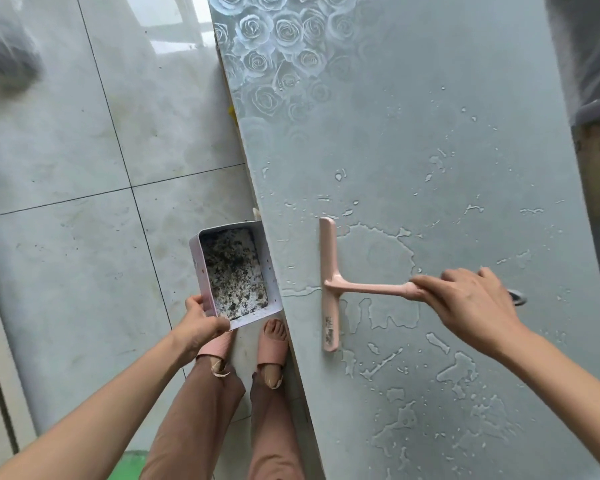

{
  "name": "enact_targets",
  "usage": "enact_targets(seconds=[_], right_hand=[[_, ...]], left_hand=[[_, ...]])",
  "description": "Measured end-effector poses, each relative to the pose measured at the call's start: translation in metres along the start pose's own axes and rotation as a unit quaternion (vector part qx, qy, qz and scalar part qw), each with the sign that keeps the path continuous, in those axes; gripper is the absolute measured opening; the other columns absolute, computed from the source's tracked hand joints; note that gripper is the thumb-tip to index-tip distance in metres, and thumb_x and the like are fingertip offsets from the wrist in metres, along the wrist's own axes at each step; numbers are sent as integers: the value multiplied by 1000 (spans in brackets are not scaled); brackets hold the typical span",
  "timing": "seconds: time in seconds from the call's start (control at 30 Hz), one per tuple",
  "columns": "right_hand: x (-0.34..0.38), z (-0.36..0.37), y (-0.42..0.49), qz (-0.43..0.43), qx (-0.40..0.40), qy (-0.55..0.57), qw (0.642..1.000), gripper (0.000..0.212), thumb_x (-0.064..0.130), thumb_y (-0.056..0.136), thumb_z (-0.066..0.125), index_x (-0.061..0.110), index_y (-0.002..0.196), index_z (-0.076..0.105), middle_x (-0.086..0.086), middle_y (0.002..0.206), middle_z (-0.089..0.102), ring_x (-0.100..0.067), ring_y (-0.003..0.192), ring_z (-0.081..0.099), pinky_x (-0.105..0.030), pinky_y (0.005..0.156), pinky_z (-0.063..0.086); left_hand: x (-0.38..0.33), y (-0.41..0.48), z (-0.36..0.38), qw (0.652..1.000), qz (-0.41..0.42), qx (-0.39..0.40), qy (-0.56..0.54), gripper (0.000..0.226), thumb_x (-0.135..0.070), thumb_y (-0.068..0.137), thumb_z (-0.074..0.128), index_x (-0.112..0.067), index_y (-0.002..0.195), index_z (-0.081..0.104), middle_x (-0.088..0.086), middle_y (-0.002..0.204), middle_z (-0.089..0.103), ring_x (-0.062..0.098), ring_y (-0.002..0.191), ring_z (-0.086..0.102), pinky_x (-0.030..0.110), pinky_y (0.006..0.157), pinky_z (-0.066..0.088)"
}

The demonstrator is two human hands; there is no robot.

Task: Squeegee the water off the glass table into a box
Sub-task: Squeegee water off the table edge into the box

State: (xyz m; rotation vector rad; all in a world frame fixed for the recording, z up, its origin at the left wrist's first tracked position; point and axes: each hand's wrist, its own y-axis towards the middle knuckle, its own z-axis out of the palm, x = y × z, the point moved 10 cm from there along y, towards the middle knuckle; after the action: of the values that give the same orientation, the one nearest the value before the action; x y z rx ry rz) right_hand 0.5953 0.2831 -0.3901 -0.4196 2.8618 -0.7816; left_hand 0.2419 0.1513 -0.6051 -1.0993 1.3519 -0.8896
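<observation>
Our squeegee (pixel 329 285) rests on the table (pixel 413 81), in from its near edge, the puddle (pixel 378 254) on the handle side. Our right hand (pixel 465 306) grips the handle; our left hand (pixel 201 323) pinches the box (pixel 198 271) just off that edge. We should set the blade beyond the puddle, then pull flat, box rim under the edge.

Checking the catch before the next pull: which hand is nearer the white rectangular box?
Left. The left hand grips the white rectangular box at its near corner; the right hand holds the pink plastic squeegee over the wet glass table, away from the box.
</observation>
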Motion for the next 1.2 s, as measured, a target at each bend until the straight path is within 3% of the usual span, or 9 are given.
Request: enact_targets(seconds=[0.3,0.5,0.6,0.7,0.83,0.9,1.0,1.2], right_hand=[[8,26,25,-12,-32,54,998,30,50,94,42,41,109,65,2,78,57,-23,86,58,-34,68,21],[21,35,34,-25,-40,73,996,30,50,94,41,39,108,66,4,71,47,-26,83,57,-32,67,17],[27,34,39,-27,-48,89,994,31,52,94,38,41,106,64,6,70,42,-24,83,56,-32,66,15],[48,32,45,-29,-50,102,993,34,53,96,34,39,107,62,4,75,49,-23,88,56,-32,68,17],[84,15,58,-64,-73,71,993,38,52,97,31,35,107,63,-1,87,60,-25,90,56,-32,69,16],[75,4,56,-53,-82,78,992,37,52,97,33,35,108,63,-1,87,62,-25,91,57,-33,71,19],[37,-7,49,7,-81,135,987,35,54,95,38,36,112,62,-1,95,67,-26,97,61,-35,77,33],[27,-21,78,36,-41,240,969,42,34,97,43,37,138,37,-9,122,61,-34,111,55,-40,80,43]], left_hand=[[7,-5,3,1000,7,4,-20,69,23,80,51,-3,137,23,17,139,33,24,105,46,35,80,51],[8,-4,2,1000,12,-3,-24,64,23,80,51,-6,132,27,8,121,38,16,89,51,29,72,51],[9,-3,1,1000,13,0,-27,62,24,80,51,-9,128,29,9,120,38,19,94,51,30,75,51],[10,-6,2,999,17,-8,-28,59,24,80,50,-9,125,30,9,120,39,23,102,50,31,75,51],[5,-11,-3,999,12,-30,-37,56,25,79,49,-10,119,31,9,118,39,19,94,50,31,71,51],[3,-10,-4,998,2,-22,-66,55,26,79,48,-7,120,32,12,117,41,22,99,50,34,74,52],[1,-12,-1,997,-5,-18,-81,54,27,79,46,-6,119,33,7,100,44,17,84,51,36,72,51],[0,-17,0,995,-10,-7,-100,53,28,79,47,-5,119,35,8,95,47,17,82,53,35,66,56]])
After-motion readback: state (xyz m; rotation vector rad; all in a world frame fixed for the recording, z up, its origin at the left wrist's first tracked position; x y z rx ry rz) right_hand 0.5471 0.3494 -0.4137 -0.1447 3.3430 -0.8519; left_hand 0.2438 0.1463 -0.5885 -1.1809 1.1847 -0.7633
